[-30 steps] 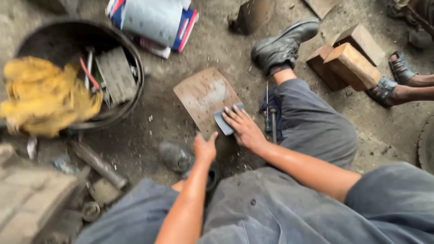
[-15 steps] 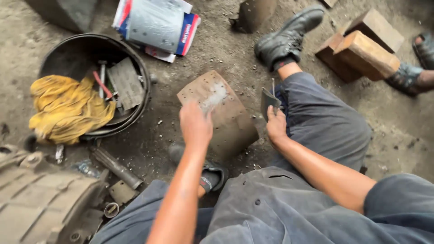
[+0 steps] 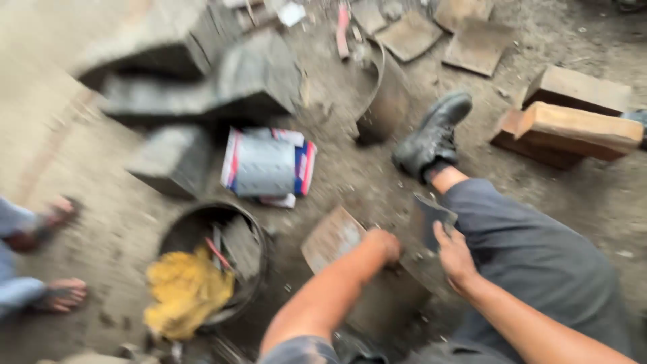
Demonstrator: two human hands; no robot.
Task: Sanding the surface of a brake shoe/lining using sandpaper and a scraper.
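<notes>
Both my hands are down at the rusty metal plate on the dirt floor.

My left hand (image 3: 383,244) is curled into a loose fist on the rusty plate (image 3: 333,237), which lies tilted on the ground between my knees — through the blur I can't tell whether it grips the plate or only presses on it. My right hand (image 3: 455,255) has its fingers closed around a small dark flat piece (image 3: 428,217), held upright against my grey trouser leg, just beside the plate. Left of the plate sits a black bucket (image 3: 251,222) with a yellow rag (image 3: 185,290) stuffed inside. My black boot (image 3: 433,138) is stretched out beyond — wooden blocks (image 3: 573,114) lie to its right. Another person's bare feet (image 3: 60,294) show at the left edge.
</notes>
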